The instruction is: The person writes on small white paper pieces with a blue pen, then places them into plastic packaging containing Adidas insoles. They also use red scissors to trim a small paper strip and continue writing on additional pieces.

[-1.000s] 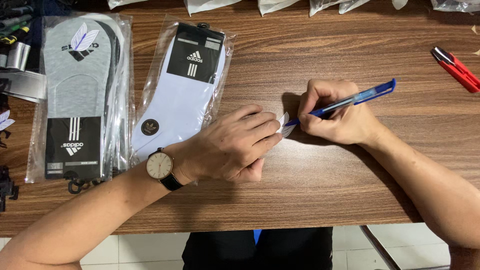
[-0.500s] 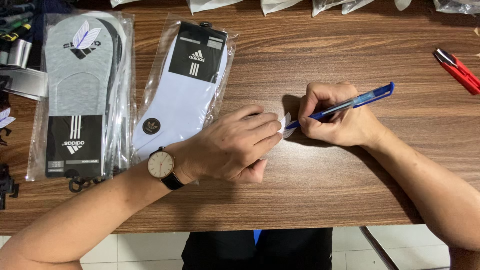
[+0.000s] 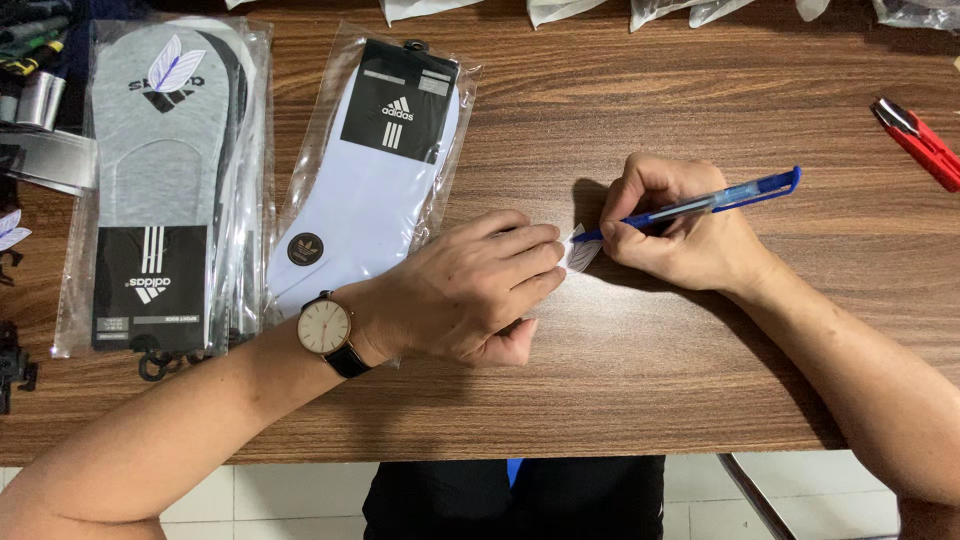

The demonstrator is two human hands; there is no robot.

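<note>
Brown wood grain runs across the counter, whose near edge crosses the bottom of the view above pale floor tiles. Near the middle, the left hand lies flat with a wristwatch on its wrist, its fingers pressed down on a small white paper tag. The right hand sits just right of the tag, fingers closed around a blue pen whose tip touches the tag. Left of the hands lies a packet of white socks in clear plastic, its near end under the left wrist. Further left, close to the counter's left edge, is a packet of grey socks. A red-handled tool lies at the far right edge, well apart from the hands. More plastic packets line the far edge. Bare wood stretches between the right hand and the red tool, and along the near edge right of the left hand.
</note>
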